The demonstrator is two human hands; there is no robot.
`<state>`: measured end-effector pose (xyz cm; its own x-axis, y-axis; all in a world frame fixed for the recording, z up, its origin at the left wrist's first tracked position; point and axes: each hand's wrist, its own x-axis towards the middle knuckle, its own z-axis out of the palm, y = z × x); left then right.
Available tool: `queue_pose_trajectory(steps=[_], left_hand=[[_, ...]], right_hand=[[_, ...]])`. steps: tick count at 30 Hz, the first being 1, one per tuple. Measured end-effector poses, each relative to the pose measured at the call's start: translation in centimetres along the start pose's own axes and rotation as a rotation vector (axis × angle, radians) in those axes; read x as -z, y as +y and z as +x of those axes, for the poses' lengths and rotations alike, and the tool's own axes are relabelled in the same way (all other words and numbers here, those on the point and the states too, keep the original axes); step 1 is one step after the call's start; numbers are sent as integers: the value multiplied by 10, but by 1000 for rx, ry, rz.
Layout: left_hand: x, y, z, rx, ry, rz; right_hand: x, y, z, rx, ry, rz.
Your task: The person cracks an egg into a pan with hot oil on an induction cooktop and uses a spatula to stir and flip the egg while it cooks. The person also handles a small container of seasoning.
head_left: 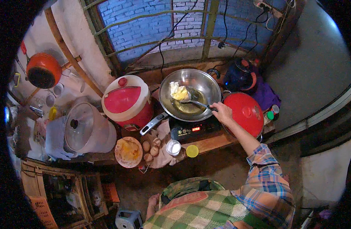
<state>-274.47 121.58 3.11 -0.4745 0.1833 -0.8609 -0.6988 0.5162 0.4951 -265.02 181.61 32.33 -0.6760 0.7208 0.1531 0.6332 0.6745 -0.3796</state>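
My right hand [222,112] is closed around the dark handle of a spatula [199,104]. Its head is in a steel wok [168,80], under or against a lump of white and yellow fried egg [179,92]. Oil pools in the bottom of the wok, which stands on a black induction cooker [190,131] with a lit red display. The wok's long handle points to the near left. Down by my body, away from the counter, hangs my left hand [153,201]; its fingers are too small and partly hidden to read.
Along the counter's front are a yellow-stained plate [128,152], several eggs or eggshells [154,151] on cloth, a jar of white powder [173,147] and a yellow lid [192,151]. A red cooler [125,101] stands left of the wok, a red lid [244,114] right. Below is a stool [129,219].
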Motion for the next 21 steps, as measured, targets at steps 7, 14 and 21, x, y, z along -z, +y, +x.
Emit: queue_pose_trajectory(steps=[7, 14, 21], left_hand=[[-11, 51, -35, -91, -13, 98], [6, 24, -15, 0, 12, 108], [-19, 73, -62, 118, 53, 212]], right_hand=[[-14, -10, 1, -14, 89, 19], [-6, -22, -21, 64, 67, 106], [8, -5, -37, 182, 170, -177]])
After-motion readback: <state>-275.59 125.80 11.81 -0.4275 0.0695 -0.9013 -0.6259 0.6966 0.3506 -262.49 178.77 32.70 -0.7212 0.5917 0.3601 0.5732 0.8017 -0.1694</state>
